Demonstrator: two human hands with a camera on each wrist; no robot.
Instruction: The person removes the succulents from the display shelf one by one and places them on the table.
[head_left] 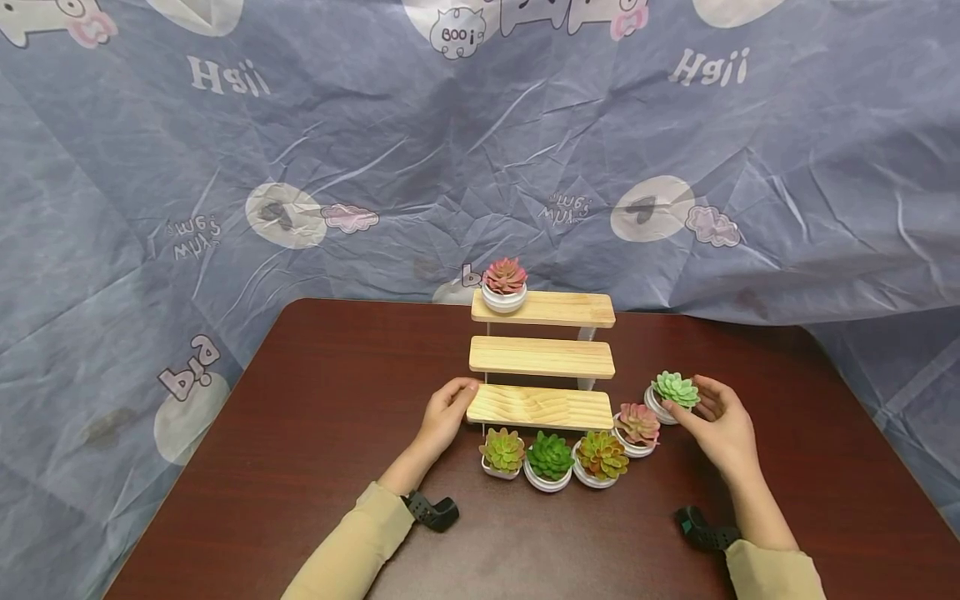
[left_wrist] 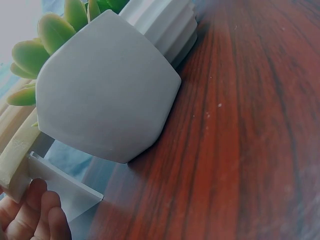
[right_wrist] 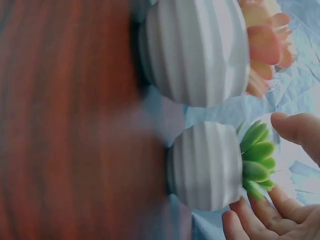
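At the left end of the lowest board of a wooden three-tier shelf [head_left: 540, 406], my left hand [head_left: 444, 412] pinches the board's edge, thumb above and fingers curled below. The left wrist view shows those fingers [left_wrist: 37, 212] beside a clear side panel [left_wrist: 65, 185]. On the right, my right hand [head_left: 723, 425] is spread around a light green succulent [head_left: 675, 389] in a white ribbed pot [right_wrist: 207, 165]. Its fingers lie by the pot's rim and leaves, while the thumb [right_wrist: 297, 131] stands apart from the leaves in the right wrist view. The pot rests on the table.
A pink succulent [head_left: 505, 283] stands at the top board's left end. Before the shelf are a yellow-green succulent [head_left: 502, 452], a dark green one [head_left: 550, 458], an orange-green one [head_left: 602, 457] and a pink one [head_left: 639, 427]. A blue-grey printed cloth [head_left: 450, 150] hangs behind the table [head_left: 337, 375].
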